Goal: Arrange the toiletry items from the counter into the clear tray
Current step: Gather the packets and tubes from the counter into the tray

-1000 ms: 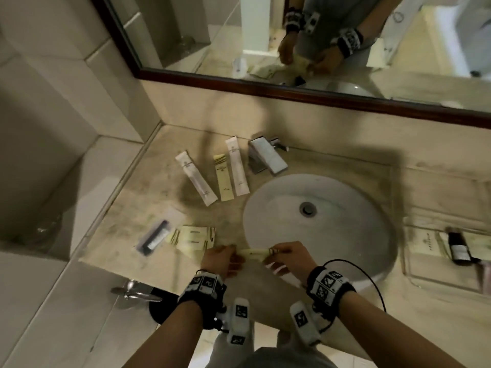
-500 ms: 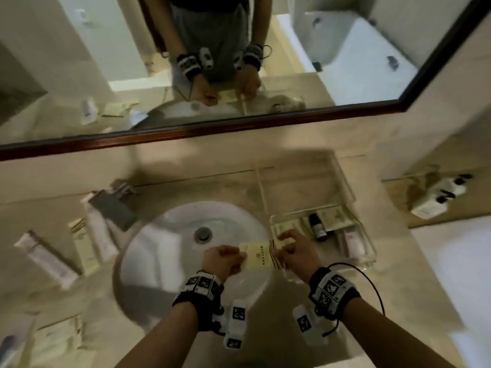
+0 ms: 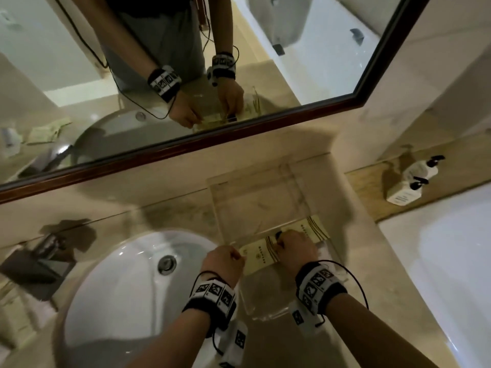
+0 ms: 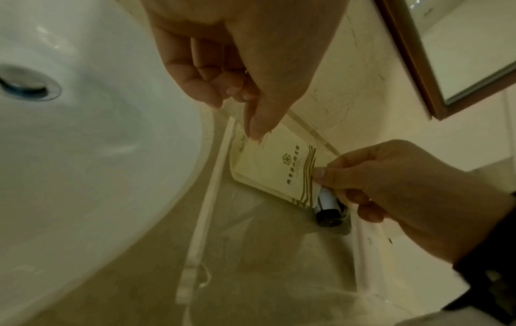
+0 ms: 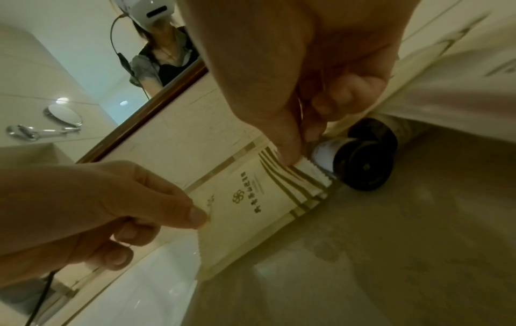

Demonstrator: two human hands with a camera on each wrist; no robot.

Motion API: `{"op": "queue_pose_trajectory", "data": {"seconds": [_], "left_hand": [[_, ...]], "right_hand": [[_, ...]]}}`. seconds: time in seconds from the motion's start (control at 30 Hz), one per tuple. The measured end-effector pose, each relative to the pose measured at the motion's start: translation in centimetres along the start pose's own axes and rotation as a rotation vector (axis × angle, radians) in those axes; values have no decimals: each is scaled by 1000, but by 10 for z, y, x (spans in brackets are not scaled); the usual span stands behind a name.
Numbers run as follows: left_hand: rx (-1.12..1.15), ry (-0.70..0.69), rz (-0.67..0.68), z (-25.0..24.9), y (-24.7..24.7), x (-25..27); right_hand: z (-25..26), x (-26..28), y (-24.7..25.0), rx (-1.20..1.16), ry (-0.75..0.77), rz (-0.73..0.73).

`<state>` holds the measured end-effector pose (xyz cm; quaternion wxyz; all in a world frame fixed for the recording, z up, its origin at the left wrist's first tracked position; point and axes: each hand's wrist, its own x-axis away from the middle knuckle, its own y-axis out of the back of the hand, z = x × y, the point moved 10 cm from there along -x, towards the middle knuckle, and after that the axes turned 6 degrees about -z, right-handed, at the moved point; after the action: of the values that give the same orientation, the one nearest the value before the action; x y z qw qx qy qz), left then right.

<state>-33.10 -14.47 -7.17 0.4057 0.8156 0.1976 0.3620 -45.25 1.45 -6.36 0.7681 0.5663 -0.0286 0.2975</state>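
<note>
A cream sachet [image 3: 259, 257] with gold stripes lies low over the near end of the clear tray [image 3: 255, 205], to the right of the sink. My left hand [image 3: 236, 258] pinches its plain end [image 4: 245, 141] between thumb and fingers. My right hand [image 3: 289, 245] pinches its striped end [image 5: 290, 169]. A small dark bottle [image 5: 360, 163] lies on its side in the tray, right beside my right fingertips [image 4: 321, 174]. Another cream packet [image 3: 313, 229] rests in the tray just beyond my right hand. Whether the sachet touches the tray floor I cannot tell.
The white sink [image 3: 127, 288] sits left of the tray, with the faucet [image 3: 45, 258] behind it. Above the counter runs a mirror with a brown frame [image 3: 239, 134]. Two pump bottles [image 3: 409, 181] stand on a ledge at the right, above the bathtub [image 3: 451, 261].
Both hands carried the sachet from the counter left of the sink, across the basin, to the tray on the right. The view swung right with them.
</note>
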Motion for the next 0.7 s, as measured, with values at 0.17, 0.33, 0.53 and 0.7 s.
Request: {"op": "queue_pose_trajectory", "data": {"seconds": [0.17, 0.33, 0.53, 0.7], "left_hand": [[-24, -21, -24, 0, -1, -5], [93, -65, -79, 3, 7, 5], [229, 44, -138, 68, 36, 37], [279, 281, -273, 190, 69, 86]], "right_hand": [[4, -2, -3, 58, 17, -26], [11, 7, 4, 40, 25, -58], [83, 38, -20, 23, 179, 59], [193, 85, -87, -1, 408, 159]]}}
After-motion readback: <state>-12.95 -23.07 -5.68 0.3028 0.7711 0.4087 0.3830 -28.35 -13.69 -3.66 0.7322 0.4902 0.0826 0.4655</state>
